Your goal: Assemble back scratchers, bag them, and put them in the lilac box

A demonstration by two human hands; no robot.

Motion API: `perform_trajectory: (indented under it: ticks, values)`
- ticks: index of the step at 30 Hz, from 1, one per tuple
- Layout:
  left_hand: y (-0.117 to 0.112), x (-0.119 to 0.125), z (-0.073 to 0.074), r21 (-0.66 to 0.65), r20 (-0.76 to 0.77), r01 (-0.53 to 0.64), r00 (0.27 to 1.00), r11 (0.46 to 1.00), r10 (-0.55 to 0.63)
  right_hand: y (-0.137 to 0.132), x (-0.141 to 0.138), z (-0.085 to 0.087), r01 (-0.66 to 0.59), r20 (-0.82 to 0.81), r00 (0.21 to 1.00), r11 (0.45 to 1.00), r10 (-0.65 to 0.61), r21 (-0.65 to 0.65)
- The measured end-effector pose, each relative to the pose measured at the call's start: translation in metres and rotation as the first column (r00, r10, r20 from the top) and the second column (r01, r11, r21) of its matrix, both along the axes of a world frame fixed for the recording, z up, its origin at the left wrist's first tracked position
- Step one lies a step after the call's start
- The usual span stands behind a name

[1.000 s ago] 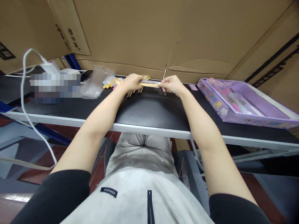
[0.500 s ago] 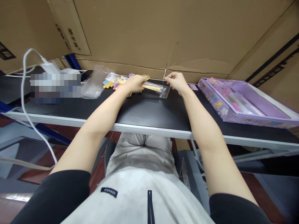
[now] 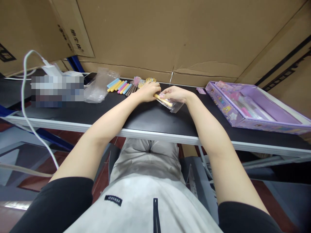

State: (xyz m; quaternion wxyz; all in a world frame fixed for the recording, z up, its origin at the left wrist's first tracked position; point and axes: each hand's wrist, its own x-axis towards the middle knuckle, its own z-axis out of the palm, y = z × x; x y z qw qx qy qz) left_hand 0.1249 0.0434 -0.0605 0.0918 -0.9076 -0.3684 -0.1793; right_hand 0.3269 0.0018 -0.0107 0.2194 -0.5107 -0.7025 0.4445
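Observation:
My left hand (image 3: 148,92) is closed round the upper end of a slim yellow stick (image 3: 167,103), which slants down to the right. Its upper end is hidden by my fingers. Around its lower part is a clear plastic sleeve (image 3: 179,106). My right hand (image 3: 174,94) pinches this sleeve beside the stick. Just behind my left hand lie yellow toothed, comb-like pieces (image 3: 151,79) and a pink one (image 3: 137,80). To its left is a row of blue, yellow and pink sticks (image 3: 119,86), with dark brown sticks (image 3: 130,90) next to them.
Clear plastic bags (image 3: 97,89) lie left of the sticks. A purple open box (image 3: 239,119) with packaged items stands on the right, with a small pink card (image 3: 201,91) beside it. A white cable (image 3: 24,84) hangs over the left. Cardboard (image 3: 155,35) walls the back.
My right hand has come left and down onto the sleeve. The sleeved yellow stick has shifted and now tilts more steeply. My left hand has moved slightly right, uncovering the row of sticks.

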Motion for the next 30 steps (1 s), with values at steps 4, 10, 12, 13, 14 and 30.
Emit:
perform_trajectory:
  ticks: [4, 10, 12, 13, 14, 30]
  values:
    - [-0.003, -0.002, 0.0, 0.0, 0.054, -0.023, 0.998, 1.0, 0.023, -0.002, -0.008, -0.001, 0.062, -0.105, 0.992, 0.996, -0.068, -0.06]
    - [-0.018, -0.002, 0.01, -0.028, 0.141, -0.14, 0.98, 0.99, 0.143, 0.001, -0.02, -0.006, 0.178, -0.218, 0.958, 0.982, -0.186, -0.058]
    - [-0.021, -0.003, 0.013, -0.046, 0.151, -0.175, 0.972, 0.984, 0.18, 0.002, -0.021, -0.007, 0.248, -0.217, 0.945, 0.969, -0.245, -0.017]
    - [-0.021, -0.003, 0.014, -0.057, 0.15, -0.19, 0.969, 0.98, 0.197, 0.004, -0.02, -0.007, 0.288, -0.21, 0.936, 0.958, -0.281, 0.004]
    - [-0.021, -0.004, 0.014, -0.068, 0.145, -0.203, 0.967, 0.977, 0.211, 0.005, -0.019, -0.008, 0.331, -0.199, 0.926, 0.943, -0.32, 0.024]
    - [-0.006, -0.031, 0.033, -0.165, 0.156, -0.37, 0.906, 0.914, 0.394, 0.018, -0.002, -0.019, 0.403, 0.092, 0.907, 0.911, -0.41, 0.093]
